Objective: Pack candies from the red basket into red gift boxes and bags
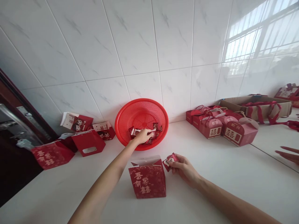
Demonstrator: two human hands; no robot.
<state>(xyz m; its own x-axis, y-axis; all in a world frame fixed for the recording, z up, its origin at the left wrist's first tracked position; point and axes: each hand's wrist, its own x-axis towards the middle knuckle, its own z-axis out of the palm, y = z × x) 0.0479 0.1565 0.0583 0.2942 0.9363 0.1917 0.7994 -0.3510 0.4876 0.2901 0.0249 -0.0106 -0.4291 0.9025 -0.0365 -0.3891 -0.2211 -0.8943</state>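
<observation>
A pale tiled wall rises behind a white tabletop. On it, far right, sits a cardboard carton draped with red ribbon; a red mesh basket stands near the wall at centre. Handled gift boxes cluster between them. An open red box stands upright before the basket. The left hand reaches among small packets inside the basket; whether it grips any, I cannot tell. The right hand pinches a red packet just beside the open box.
</observation>
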